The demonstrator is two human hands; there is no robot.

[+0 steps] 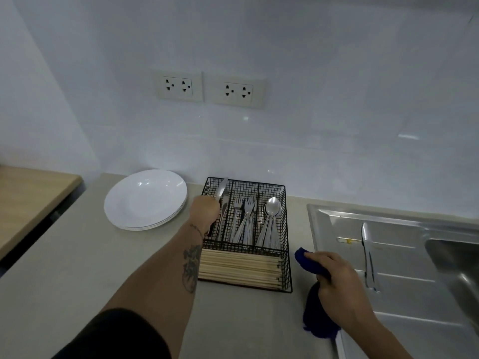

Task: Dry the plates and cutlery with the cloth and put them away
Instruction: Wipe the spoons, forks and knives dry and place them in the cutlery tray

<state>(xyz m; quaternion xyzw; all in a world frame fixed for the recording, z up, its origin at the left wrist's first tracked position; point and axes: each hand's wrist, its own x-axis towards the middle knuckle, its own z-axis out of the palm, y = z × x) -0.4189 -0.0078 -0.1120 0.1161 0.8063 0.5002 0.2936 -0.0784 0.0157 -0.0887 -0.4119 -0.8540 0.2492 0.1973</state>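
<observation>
The left hand [204,209] was clamped on a knife [222,189], its blade tilted up over the far-left compartment of the wire tray [285,229], where other knives seemed to lie already. The right hand [334,278] gripped the blue cloth [315,314] near the counter's edge, just beside the sink.

The step in hand looked to be putting a dried knife away. To do it well, the blade should come down flat and in line with the compartment — handle toward the person, like the forks [243,216] in the middle slot and the spoons [272,216] in the right one — so that the tip does not catch in the mesh. A slow release would keep it from clattering across the divider.

One more piece of cutlery [368,257] lay on the steel draining board [388,294], well apart from the tray; I judged it the next to be dried. The white plates [145,200] stood stacked left of the tray, so that part seemed done. Chopsticks [241,268] filled the tray's near section.

The counter [77,268] was pale and matte, set against a glossy white wall with two double sockets [210,89] — and a wooden surface [31,193] at the far left.
</observation>
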